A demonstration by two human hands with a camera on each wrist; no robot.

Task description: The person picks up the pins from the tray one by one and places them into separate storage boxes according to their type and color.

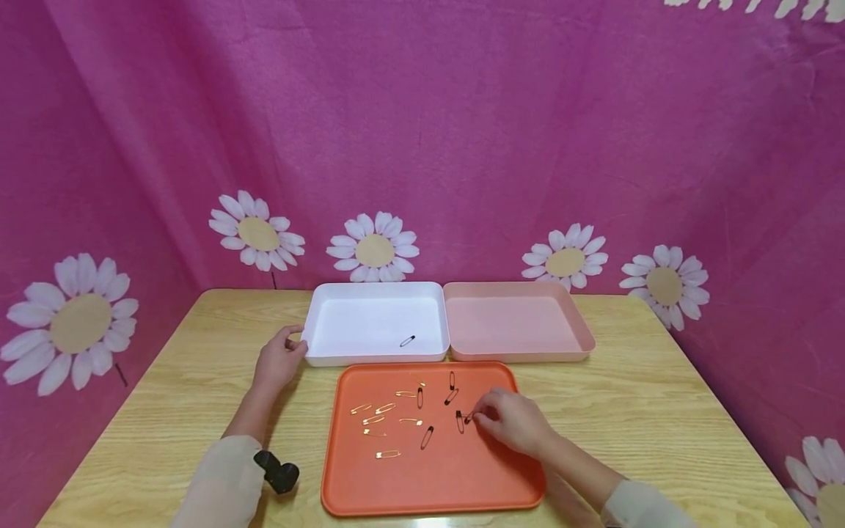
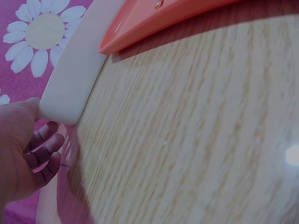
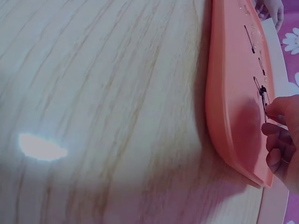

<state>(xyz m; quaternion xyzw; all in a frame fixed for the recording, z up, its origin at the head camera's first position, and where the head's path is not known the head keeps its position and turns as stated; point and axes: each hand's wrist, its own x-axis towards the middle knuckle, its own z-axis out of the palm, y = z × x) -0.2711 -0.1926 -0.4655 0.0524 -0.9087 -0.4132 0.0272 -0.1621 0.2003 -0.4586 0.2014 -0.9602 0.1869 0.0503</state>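
Note:
My right hand [image 1: 518,424] is over the right part of the orange tray [image 1: 475,480], pinching a black safety pin [image 1: 469,418] between thumb and fingertips. Right beside that pin lies another black safety pin [image 1: 460,422], overlapping it in the right wrist view. Several more black pins, such as one safety pin [image 1: 427,438], and several gold safety pins [image 1: 388,455] are scattered over the orange tray. At the left end of the white tray [image 1: 376,360], my left hand [image 1: 280,359] holds the edge with thumb and fingers. One black safety pin [image 1: 407,341] lies inside the white tray.
A pink tray [image 1: 521,357] stands against the white tray's right side, both behind the orange one. All three are on a wood-grain table [image 1: 660,440]. Behind the table hangs a magenta cloth [image 1: 462,147] with daisies. A black device [image 1: 277,473] is at the left sleeve.

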